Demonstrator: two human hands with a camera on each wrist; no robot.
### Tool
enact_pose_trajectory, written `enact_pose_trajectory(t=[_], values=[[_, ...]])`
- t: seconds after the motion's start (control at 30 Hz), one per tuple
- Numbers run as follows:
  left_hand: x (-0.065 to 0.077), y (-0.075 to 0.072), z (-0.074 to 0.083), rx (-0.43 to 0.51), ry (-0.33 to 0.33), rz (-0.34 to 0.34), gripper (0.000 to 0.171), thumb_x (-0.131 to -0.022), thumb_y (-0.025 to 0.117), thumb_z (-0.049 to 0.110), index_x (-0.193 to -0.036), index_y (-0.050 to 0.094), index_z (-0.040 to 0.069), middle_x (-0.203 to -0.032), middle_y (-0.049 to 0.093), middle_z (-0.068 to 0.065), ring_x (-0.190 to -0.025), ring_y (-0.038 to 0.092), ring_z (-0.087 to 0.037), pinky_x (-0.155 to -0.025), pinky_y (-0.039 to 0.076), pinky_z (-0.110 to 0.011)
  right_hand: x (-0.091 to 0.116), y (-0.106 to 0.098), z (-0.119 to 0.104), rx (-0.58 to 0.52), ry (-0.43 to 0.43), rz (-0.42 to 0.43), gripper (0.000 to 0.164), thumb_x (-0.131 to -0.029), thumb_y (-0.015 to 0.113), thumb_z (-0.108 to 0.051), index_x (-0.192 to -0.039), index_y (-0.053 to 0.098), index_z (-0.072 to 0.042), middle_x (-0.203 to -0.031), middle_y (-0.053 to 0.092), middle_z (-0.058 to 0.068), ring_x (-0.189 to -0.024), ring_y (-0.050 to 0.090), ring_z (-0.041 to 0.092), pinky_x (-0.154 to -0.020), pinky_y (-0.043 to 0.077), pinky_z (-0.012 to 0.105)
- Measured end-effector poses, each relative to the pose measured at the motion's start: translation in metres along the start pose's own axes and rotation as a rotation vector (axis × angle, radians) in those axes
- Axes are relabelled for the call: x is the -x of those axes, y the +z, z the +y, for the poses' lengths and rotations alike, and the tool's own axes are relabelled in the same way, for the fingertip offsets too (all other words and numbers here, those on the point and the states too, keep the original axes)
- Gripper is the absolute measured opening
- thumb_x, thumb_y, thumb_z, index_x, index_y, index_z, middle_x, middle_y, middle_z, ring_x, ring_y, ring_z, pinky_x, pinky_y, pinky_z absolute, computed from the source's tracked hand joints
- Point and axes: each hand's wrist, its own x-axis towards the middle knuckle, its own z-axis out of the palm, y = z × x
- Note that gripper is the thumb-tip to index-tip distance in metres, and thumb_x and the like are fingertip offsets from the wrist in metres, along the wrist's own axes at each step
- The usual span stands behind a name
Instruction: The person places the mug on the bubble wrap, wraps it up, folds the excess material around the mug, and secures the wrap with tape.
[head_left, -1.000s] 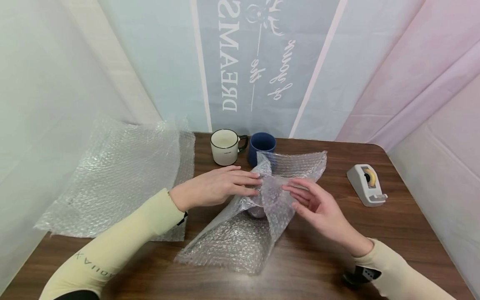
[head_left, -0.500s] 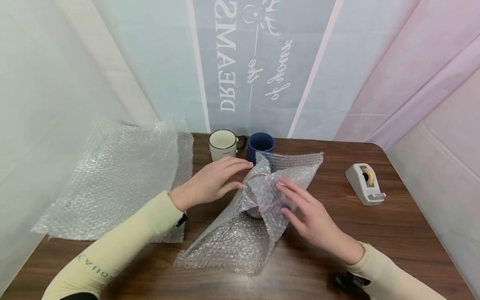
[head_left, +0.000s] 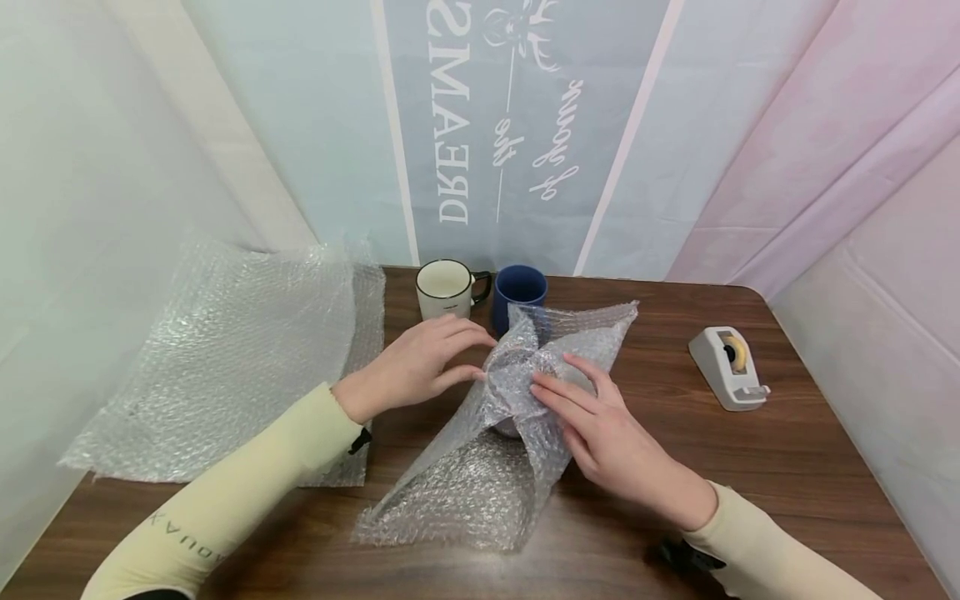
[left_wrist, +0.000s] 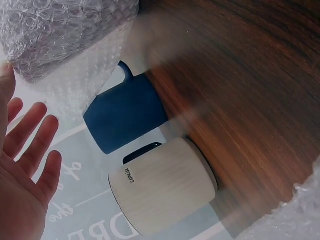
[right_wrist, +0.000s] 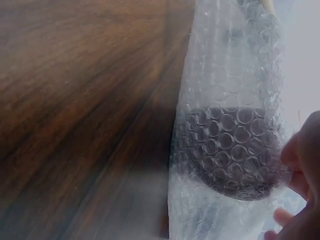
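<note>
Bubble wrap [head_left: 465,500] lies folded around a rounded object [head_left: 507,428] on the table [head_left: 810,508] before a blue mug [head_left: 519,287], the right hand [head_left: 611,433], fingers extended, touching its top farther inward than half a second earlier, the left hand [head_left: 420,358], fingers loosely spread, at its left edge.

Right before you on the table [head_left: 810,492], bubble wrap [head_left: 465,504] folds around an object [head_left: 507,427], your left hand [head_left: 416,364] at its left, your right hand [head_left: 615,429] on its right. Behind it, one mug [head_left: 444,289] stands just left of another mug [head_left: 520,287]. A second sheet [head_left: 247,358] lies far left; over right (well apart), the tape dispenser [head_left: 726,371].
</note>
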Motion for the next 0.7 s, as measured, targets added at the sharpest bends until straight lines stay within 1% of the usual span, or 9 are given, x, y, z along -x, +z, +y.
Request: enact_pose_trajectory(t=[0.07, 0.1, 0.2, 0.3, 0.37, 0.5, 0.57, 0.6, 0.7], values=[[0.002, -0.001, 0.001, -0.003, 0.010, 0.001, 0.034, -0.095, 0.069, 0.031, -0.123, 0.066, 0.011, -0.121, 0.065, 0.000, -0.109, 0.057, -0.015, -0.097, 0.045, -0.032, 0.001, -0.001, 0.000, -0.023, 0.018, -0.022, 0.048, -0.094, 0.053, -0.008, -0.142, 0.055, -0.007, -0.151, 0.047, 0.005, -0.145, 0.023, 0.040, -0.117, 0.021, 0.048], [0.002, -0.001, 0.002, -0.005, 0.016, 0.001, 0.032, -0.095, 0.069, 0.031, -0.121, 0.067, 0.011, -0.120, 0.065, 0.000, -0.109, 0.057, -0.015, -0.096, 0.045, -0.032, 0.001, -0.001, 0.000, -0.034, 0.028, -0.034, 0.048, -0.094, 0.055, -0.009, -0.143, 0.055, -0.008, -0.152, 0.046, 0.005, -0.146, 0.022, 0.040, -0.117, 0.022, 0.047], [0.005, -0.004, 0.004, -0.014, 0.034, -0.006, 0.025, -0.096, 0.068, 0.029, -0.116, 0.068, 0.013, -0.118, 0.065, 0.001, -0.108, 0.058, -0.015, -0.097, 0.044, -0.032, 0.002, -0.002, 0.000, -0.057, 0.067, -0.077, 0.050, -0.096, 0.059, -0.011, -0.146, 0.052, -0.012, -0.154, 0.042, 0.001, -0.148, 0.020, 0.036, -0.117, 0.025, 0.044], [0.010, -0.008, 0.007, -0.023, 0.038, -0.031, 0.022, -0.097, 0.067, 0.028, -0.114, 0.069, 0.015, -0.116, 0.065, 0.003, -0.108, 0.058, -0.014, -0.097, 0.044, -0.033, 0.002, -0.002, -0.001, -0.068, 0.088, -0.098, 0.050, -0.098, 0.059, -0.015, -0.147, 0.050, -0.013, -0.156, 0.040, -0.001, -0.148, 0.021, 0.033, -0.118, 0.023, 0.041], [0.014, -0.012, 0.010, -0.016, 0.032, -0.070, 0.023, -0.098, 0.066, 0.029, -0.116, 0.068, 0.015, -0.115, 0.065, 0.004, -0.107, 0.059, -0.013, -0.096, 0.045, -0.032, 0.003, -0.001, 0.000, -0.070, 0.090, -0.098, 0.050, -0.099, 0.058, -0.016, -0.147, 0.049, -0.014, -0.156, 0.039, -0.001, -0.148, 0.021, 0.032, -0.118, 0.022, 0.039], [0.025, -0.018, 0.018, 0.003, 0.039, -0.174, 0.031, -0.099, 0.063, 0.033, -0.123, 0.064, 0.013, -0.115, 0.066, 0.002, -0.104, 0.062, -0.013, -0.093, 0.050, -0.033, 0.004, 0.001, 0.001, -0.079, 0.084, -0.084, 0.049, -0.100, 0.058, -0.018, -0.148, 0.049, -0.013, -0.156, 0.039, 0.001, -0.148, 0.022, 0.033, -0.118, 0.021, 0.037], [0.032, -0.019, 0.022, -0.001, 0.062, -0.207, 0.034, -0.099, 0.063, 0.034, -0.125, 0.063, 0.012, -0.117, 0.066, 0.001, -0.104, 0.063, -0.013, -0.092, 0.051, -0.033, 0.005, 0.003, 0.002, -0.083, 0.081, -0.079, 0.048, -0.100, 0.058, -0.018, -0.148, 0.049, -0.013, -0.156, 0.039, 0.002, -0.148, 0.022, 0.034, -0.118, 0.020, 0.037], [0.036, -0.019, 0.023, -0.011, 0.082, -0.211, 0.036, -0.099, 0.063, 0.034, -0.126, 0.062, 0.011, -0.119, 0.065, 0.000, -0.106, 0.063, -0.014, -0.093, 0.051, -0.034, 0.006, 0.003, 0.002, -0.084, 0.081, -0.077, 0.048, -0.101, 0.058, -0.019, -0.148, 0.049, -0.013, -0.156, 0.039, 0.002, -0.148, 0.022, 0.034, -0.118, 0.020, 0.037], [0.046, -0.019, 0.026, -0.037, 0.152, -0.185, 0.036, -0.097, 0.066, 0.030, -0.126, 0.063, 0.009, -0.119, 0.064, 0.000, -0.106, 0.063, -0.014, -0.091, 0.051, -0.032, 0.006, 0.004, 0.003, -0.079, 0.081, -0.074, 0.046, -0.101, 0.056, -0.020, -0.147, 0.050, -0.013, -0.156, 0.039, 0.001, -0.148, 0.022, 0.033, -0.118, 0.021, 0.037]])
